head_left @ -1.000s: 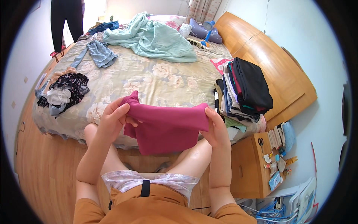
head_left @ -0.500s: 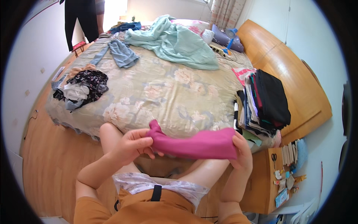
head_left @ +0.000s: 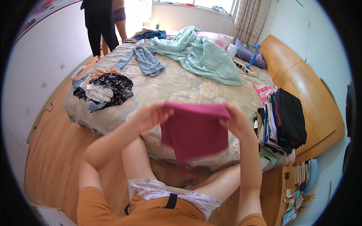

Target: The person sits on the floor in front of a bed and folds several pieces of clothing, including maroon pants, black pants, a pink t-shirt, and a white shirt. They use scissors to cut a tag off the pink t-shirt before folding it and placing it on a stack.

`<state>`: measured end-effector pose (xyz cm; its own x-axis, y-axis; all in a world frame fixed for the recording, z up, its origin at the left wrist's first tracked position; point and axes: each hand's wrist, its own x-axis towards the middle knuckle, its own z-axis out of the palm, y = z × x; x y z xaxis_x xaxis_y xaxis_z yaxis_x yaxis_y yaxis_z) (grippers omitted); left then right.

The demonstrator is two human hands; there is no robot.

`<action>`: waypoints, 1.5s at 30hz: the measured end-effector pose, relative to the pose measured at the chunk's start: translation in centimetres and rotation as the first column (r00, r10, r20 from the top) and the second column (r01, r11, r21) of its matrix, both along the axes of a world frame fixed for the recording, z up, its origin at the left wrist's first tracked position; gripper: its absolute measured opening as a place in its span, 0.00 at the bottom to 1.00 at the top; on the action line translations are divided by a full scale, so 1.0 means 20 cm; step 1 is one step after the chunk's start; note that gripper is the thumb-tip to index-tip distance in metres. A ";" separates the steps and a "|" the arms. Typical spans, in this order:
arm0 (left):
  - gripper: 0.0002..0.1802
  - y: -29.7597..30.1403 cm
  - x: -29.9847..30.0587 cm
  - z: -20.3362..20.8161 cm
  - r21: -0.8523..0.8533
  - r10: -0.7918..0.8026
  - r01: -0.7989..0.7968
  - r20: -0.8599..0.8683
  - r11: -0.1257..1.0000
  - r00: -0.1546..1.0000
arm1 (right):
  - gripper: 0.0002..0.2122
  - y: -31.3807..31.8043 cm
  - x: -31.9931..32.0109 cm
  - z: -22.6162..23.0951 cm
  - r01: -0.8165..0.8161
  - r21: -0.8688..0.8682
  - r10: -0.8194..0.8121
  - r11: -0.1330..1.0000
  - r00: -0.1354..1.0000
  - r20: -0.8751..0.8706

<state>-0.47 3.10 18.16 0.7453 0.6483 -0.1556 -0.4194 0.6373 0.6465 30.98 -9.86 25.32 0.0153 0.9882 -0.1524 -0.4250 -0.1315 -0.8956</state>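
Note:
A magenta pair of shorts (head_left: 196, 130) hangs spread between my two hands, in front of the bed's near edge. My left hand (head_left: 154, 116) pinches its upper left corner. At the upper right corner, the fingers of my right hand (head_left: 234, 121) are closed on the cloth. The lower part of the shorts hangs loose and is slightly blurred. Both arms reach forward over my bare knees.
The bed (head_left: 203, 92) has a flowered cover. A clothes heap (head_left: 109, 90) lies at left, jeans (head_left: 149, 62) and a mint quilt (head_left: 200, 56) farther back. A folded clothes stack (head_left: 290, 116) stands by the wooden headboard (head_left: 320, 109). Another person (head_left: 100, 26) stands far left.
Both hands have risen and moved forward. The shorts, earlier stretched sideways in a narrow bunched strip, now hang opened out. The view has shifted, showing more of the window.

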 end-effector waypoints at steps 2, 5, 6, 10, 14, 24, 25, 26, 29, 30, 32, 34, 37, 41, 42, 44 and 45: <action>0.12 0.32 -0.04 0.12 0.149 0.153 -0.156 0.030 0.976 0.988 | 0.09 0.38 -0.02 0.07 -0.066 0.083 0.058 0.994 0.994 0.092; 0.08 0.69 -0.03 0.43 0.407 0.397 -0.396 0.085 0.823 0.914 | 0.09 0.85 -0.07 0.26 -0.028 0.257 -0.037 0.966 0.969 0.244; 0.08 0.77 -0.04 0.51 0.442 0.500 -0.484 0.087 0.755 0.861 | 0.09 0.97 -0.13 0.32 -0.011 0.268 -0.063 0.963 0.961 0.269; 0.09 1.10 -0.03 0.51 0.429 0.717 -0.662 0.048 0.614 0.696 | 0.07 1.40 -0.23 0.27 0.084 0.111 -0.091 0.990 0.994 0.058; 0.14 1.29 -0.26 -0.07 0.260 0.772 -0.729 -0.278 0.633 0.571 | 0.09 1.42 -0.46 -0.12 -0.014 0.061 -0.005 0.998 0.952 0.306; 0.12 0.61 -0.59 -1.00 0.708 0.684 -0.245 -0.437 0.662 0.584 | 0.11 0.52 -0.04 -1.30 0.010 0.316 -0.316 0.949 -0.044 0.948; 0.12 0.60 -0.62 -1.00 0.788 0.746 -0.173 -0.451 0.590 0.491 | 0.10 0.45 -0.03 -1.30 -0.060 0.424 -0.428 0.904 -0.163 0.889; 0.12 0.58 -0.64 -0.98 0.848 0.798 -0.082 -0.454 0.523 0.397 | 0.10 0.41 -0.02 -1.30 -0.044 0.447 -0.448 0.894 -0.152 0.881; 0.11 0.60 -0.68 -0.89 0.978 0.954 0.102 -0.202 0.183 0.221 | 0.10 0.31 -0.01 -1.29 0.011 0.485 -0.479 0.875 -0.138 0.867; 0.11 0.68 -0.76 -0.92 0.993 0.979 0.094 -0.086 0.069 0.185 | 0.09 0.33 -0.04 -1.28 0.009 0.487 -0.482 0.873 -0.135 0.866; 0.11 0.82 -0.80 -0.91 0.999 0.993 0.044 -0.020 0.014 0.120 | 0.09 0.35 -0.04 -1.31 0.013 0.512 -0.502 0.859 -0.171 0.847; 0.13 0.94 -0.81 -0.88 0.989 0.991 -0.057 -0.131 0.133 0.033 | 0.08 0.33 -0.03 -1.31 0.035 0.491 -0.477 0.871 -0.187 0.859; 0.15 1.21 -1.12 -0.87 0.989 0.983 -0.128 -0.099 0.080 -0.153 | 0.08 0.40 -0.13 -1.26 0.017 0.511 -0.507 0.860 -0.094 0.857; 0.20 1.29 -0.90 -0.75 0.643 0.933 -0.689 -0.331 0.334 0.142 | 0.08 0.35 -0.05 -1.25 0.060 0.503 -0.496 0.862 -0.108 0.862; 0.20 1.30 -0.88 -0.74 0.619 0.922 -0.706 -0.365 0.344 0.129 | 0.08 0.35 -0.05 -1.26 0.059 0.494 -0.485 0.868 -0.117 0.867; 0.21 1.34 -0.89 -0.72 0.630 0.902 -0.694 -0.428 0.349 0.064 | 0.08 0.37 -0.05 -1.27 0.043 0.509 -0.501 0.860 -0.125 0.856; 0.22 1.35 -0.90 -0.74 0.779 0.896 -0.577 -0.409 0.245 -0.172 | 0.08 0.38 -0.06 -1.27 0.030 0.520 -0.513 0.854 -0.126 0.849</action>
<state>-18.48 30.08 3.30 -0.6264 0.7691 0.1267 0.2204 0.0188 0.9752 29.78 -2.28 0.00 0.1787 0.8219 0.5409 0.9377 0.0242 -0.3465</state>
